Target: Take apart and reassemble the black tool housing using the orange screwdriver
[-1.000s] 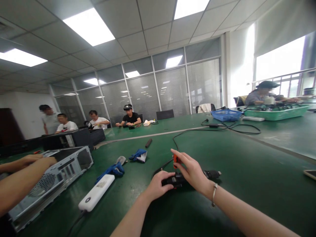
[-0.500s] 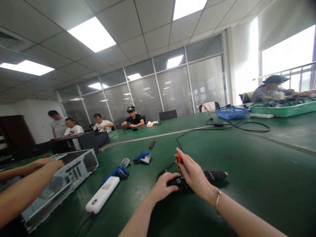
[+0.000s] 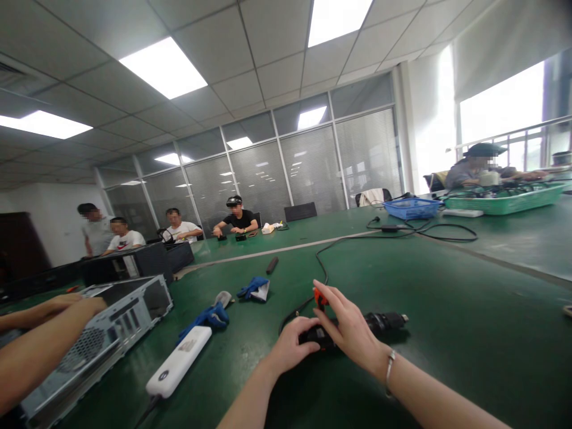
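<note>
Left hand point(image 3: 290, 348) closed around black power tool point(image 3: 384, 322) lying on green table point(image 3: 447, 345), right hand point(image 3: 351, 328) open across it, fingertips at its orange part point(image 3: 319, 297), white power strip point(image 3: 179, 360), blue gloves point(image 3: 210, 314), open computer case point(image 3: 111, 322) leftward, seated people point(image 3: 235, 219), glass partition point(image 3: 313, 167), bright window point(image 3: 500, 113) beyond

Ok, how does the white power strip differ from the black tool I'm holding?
The white power strip is a flat, pale bar; the black tool is dark and rounder, with an orange part and a metal tip pointing right. The strip lies untouched, while the tool is gripped by the left hand with the right hand laid over it. Both rest on the green table.
</note>
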The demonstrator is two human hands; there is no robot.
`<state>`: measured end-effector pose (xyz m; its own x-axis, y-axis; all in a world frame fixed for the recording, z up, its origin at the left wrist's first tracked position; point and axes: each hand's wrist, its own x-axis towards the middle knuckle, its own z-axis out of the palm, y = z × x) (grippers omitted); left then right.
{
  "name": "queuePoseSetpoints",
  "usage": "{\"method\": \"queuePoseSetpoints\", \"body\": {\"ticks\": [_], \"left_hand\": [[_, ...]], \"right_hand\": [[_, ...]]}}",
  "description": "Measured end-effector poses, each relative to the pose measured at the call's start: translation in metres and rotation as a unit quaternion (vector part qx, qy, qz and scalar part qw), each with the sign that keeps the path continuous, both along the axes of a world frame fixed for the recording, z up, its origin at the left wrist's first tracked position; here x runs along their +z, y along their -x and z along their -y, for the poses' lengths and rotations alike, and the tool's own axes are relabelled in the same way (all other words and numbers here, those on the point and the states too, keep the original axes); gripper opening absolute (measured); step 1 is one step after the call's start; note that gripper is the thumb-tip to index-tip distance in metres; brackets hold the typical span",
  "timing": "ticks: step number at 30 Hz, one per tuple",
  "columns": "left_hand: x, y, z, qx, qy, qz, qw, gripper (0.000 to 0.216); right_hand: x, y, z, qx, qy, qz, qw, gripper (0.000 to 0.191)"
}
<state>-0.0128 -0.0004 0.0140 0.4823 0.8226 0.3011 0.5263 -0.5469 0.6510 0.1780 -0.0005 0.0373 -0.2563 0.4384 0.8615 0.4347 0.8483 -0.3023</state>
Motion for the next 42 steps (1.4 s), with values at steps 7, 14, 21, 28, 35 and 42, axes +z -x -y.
{"method": "queuePoseSetpoints", "body": {"ticks": [7, 14, 21, 28, 35, 42], "left_hand": [[0.001, 0.000, 0.000, 0.008, 0.005, 0.001, 1.000, 0.050], [0.001, -0.002, 0.002, 0.015, 0.011, 0.005, 1.000, 0.044], [-0.001, 0.000, 0.000, 0.012, 0.002, 0.003, 1.000, 0.051], [0.002, -0.001, 0.003, 0.019, -0.003, -0.004, 1.000, 0.048], [-0.001, 0.001, 0.001, 0.028, -0.012, -0.016, 0.999, 0.054], [-0.002, 0.007, 0.000, 0.025, 0.013, -0.005, 1.000, 0.056]], "right_hand": [[-0.003, 0.002, 0.000, 0.011, -0.005, 0.000, 1.000, 0.054], [-0.005, 0.000, -0.001, -0.033, -0.021, 0.013, 0.999, 0.045], [-0.005, 0.001, 0.000, -0.005, -0.013, 0.019, 1.000, 0.053], [-0.007, 0.002, -0.001, -0.044, 0.016, 0.022, 0.999, 0.058], [-0.013, 0.003, -0.004, 0.010, 0.009, 0.005, 1.000, 0.050], [-0.007, -0.002, -0.005, -0.039, -0.004, 0.024, 0.999, 0.047]]}}
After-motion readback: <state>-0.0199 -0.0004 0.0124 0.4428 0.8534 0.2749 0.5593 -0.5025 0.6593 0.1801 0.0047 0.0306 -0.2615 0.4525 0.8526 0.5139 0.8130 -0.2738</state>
